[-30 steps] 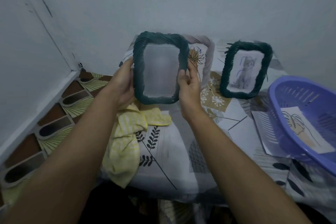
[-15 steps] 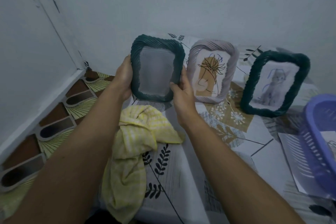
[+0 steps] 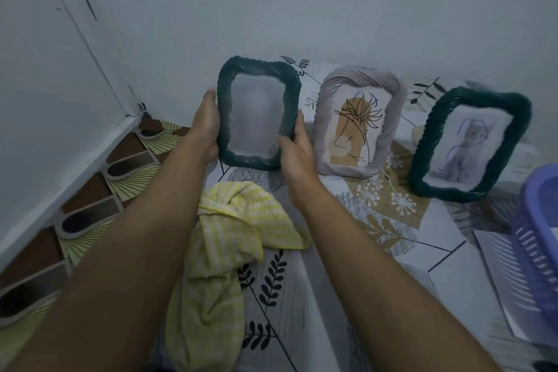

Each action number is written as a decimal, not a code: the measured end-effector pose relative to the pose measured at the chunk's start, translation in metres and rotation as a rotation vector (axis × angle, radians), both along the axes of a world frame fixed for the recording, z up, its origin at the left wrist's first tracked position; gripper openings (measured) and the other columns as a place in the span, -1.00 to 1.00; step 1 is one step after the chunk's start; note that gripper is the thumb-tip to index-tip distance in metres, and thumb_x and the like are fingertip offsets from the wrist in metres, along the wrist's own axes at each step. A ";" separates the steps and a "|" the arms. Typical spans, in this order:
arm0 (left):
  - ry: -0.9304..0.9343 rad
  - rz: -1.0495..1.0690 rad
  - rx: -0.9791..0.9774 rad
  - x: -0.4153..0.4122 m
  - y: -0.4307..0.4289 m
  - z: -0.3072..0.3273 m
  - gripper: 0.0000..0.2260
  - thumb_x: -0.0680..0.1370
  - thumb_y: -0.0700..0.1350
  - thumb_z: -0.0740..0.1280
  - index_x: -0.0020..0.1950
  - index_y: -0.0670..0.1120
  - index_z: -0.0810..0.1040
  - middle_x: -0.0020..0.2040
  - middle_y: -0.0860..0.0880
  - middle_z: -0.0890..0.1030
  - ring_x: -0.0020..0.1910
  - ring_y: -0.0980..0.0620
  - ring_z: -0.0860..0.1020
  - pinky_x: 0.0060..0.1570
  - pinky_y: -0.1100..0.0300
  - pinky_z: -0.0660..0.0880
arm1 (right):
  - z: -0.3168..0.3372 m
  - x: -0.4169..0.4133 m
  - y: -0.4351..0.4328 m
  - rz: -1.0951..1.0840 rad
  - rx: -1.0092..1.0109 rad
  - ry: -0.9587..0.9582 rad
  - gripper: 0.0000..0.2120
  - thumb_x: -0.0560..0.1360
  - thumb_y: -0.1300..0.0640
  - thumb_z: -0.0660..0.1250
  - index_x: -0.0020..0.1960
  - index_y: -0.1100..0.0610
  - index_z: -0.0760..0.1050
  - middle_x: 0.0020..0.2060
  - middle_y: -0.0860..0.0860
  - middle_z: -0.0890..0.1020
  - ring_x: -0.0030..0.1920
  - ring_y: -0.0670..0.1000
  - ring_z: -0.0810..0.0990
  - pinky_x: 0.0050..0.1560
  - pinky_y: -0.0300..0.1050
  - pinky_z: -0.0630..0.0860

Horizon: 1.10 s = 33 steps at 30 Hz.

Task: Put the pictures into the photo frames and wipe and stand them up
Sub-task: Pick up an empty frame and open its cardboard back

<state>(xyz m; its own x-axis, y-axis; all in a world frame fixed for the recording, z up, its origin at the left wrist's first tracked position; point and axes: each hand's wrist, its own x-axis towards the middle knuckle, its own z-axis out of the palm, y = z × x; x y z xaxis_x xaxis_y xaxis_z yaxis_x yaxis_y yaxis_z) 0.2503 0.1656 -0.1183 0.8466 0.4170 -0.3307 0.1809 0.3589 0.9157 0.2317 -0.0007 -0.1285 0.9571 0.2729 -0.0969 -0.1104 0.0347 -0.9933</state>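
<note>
Both my hands hold a dark green ribbed photo frame (image 3: 259, 113) upright at the back left of the table, its bottom edge at the tablecloth. Its pane looks blank and hazy. My left hand (image 3: 206, 127) grips its left edge and my right hand (image 3: 294, 149) grips its lower right corner. To the right stands a pale lilac frame (image 3: 359, 122) with a plant drawing. Further right a second dark green frame (image 3: 466, 142) with a cat drawing leans back. A yellow checked cloth (image 3: 229, 238) lies crumpled in front of the held frame.
A purple plastic basket (image 3: 540, 238) sits at the right edge, on top of a sheet of paper (image 3: 495, 269). The table wears a patterned leaf tablecloth (image 3: 389, 211). A white wall runs close behind the frames. Patterned floor tiles (image 3: 90, 208) show to the left.
The green frame has moved left and down, from in front of the lilac frame to beside it near the table. The view shifted, so the basket slid to the right edge.
</note>
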 end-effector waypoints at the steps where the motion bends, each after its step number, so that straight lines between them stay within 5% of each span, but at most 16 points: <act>1: 0.009 0.019 0.006 0.001 0.001 0.000 -0.42 0.62 0.26 -0.01 0.27 -0.07 0.62 0.12 -0.20 0.68 0.09 -0.21 0.66 0.15 -0.24 0.56 | 0.000 0.001 0.001 -0.002 -0.010 0.004 -0.34 0.62 0.21 0.19 0.61 -0.17 0.02 0.48 -0.09 0.38 0.39 -0.02 0.42 0.46 0.08 0.34; 7: 0.022 0.015 0.006 0.002 -0.003 0.000 -0.36 0.63 0.30 -0.09 0.29 -0.05 0.61 0.13 -0.18 0.68 0.09 -0.19 0.66 0.12 -0.18 0.58 | 0.004 -0.002 0.001 -0.002 -0.029 0.004 -0.31 0.62 0.22 0.19 0.61 -0.17 -0.02 0.47 -0.12 0.37 0.25 -0.08 0.49 0.39 -0.02 0.40; 12: 0.027 0.071 0.049 -0.003 -0.008 0.003 -0.36 0.62 0.32 -0.07 0.30 -0.07 0.59 0.12 -0.19 0.68 0.06 -0.18 0.67 0.10 -0.19 0.59 | 0.005 -0.004 0.000 -0.031 -0.032 0.015 -0.32 0.62 0.23 0.18 0.61 -0.16 0.00 0.41 -0.15 0.40 -0.04 -0.31 0.47 0.04 -0.27 0.42; 18: 0.069 0.302 0.218 0.015 0.013 -0.032 -0.12 0.25 0.52 -0.08 0.20 -0.04 0.61 0.14 -0.12 0.66 0.11 -0.18 0.61 0.18 -0.19 0.52 | 0.011 -0.013 0.002 -0.075 -0.078 0.053 -0.29 0.61 0.20 0.20 0.63 -0.08 -0.07 0.53 -0.03 0.30 0.45 0.03 0.34 0.45 0.01 0.31; 21: 0.114 0.343 0.327 -0.008 -0.015 0.002 -0.20 0.41 0.43 -0.09 0.32 -0.08 0.53 0.25 -0.08 0.58 0.22 -0.14 0.53 0.31 -0.12 0.41 | 0.018 -0.020 -0.004 -0.038 -0.107 0.052 -0.26 0.63 0.16 0.21 0.63 -0.05 -0.16 0.60 -0.03 0.10 0.56 0.03 0.15 0.47 -0.03 0.18; 24: 0.087 0.408 0.572 -0.018 -0.032 0.014 -0.52 0.66 0.14 0.00 0.36 -0.17 0.42 0.28 -0.10 0.50 0.28 -0.12 0.43 0.27 0.02 0.34 | 0.024 -0.030 -0.013 -0.006 -0.114 0.054 -0.25 0.61 0.15 0.23 0.63 -0.06 -0.15 0.59 -0.06 0.12 0.54 0.02 0.18 0.45 -0.04 0.22; 29: -0.028 0.449 1.025 -0.039 -0.056 0.024 -0.63 0.54 -0.05 0.26 0.33 -0.12 0.41 0.30 -0.10 0.46 0.31 -0.11 0.34 0.23 0.04 0.30 | 0.037 -0.044 -0.035 -0.061 0.006 0.002 -0.45 0.59 0.29 0.22 0.54 0.05 0.23 0.40 -0.13 0.41 0.33 -0.12 0.41 0.26 -0.18 0.36; 33: -0.189 0.381 1.193 -0.054 -0.092 0.035 -0.69 0.43 -0.14 0.27 0.17 -0.09 0.48 0.03 -0.02 0.50 0.11 -0.06 0.42 0.08 0.05 0.32 | 0.043 -0.042 -0.061 -0.187 0.001 -0.043 -0.76 0.55 0.26 0.23 0.09 0.00 0.55 0.09 -0.03 0.66 0.11 -0.03 0.61 0.14 -0.08 0.54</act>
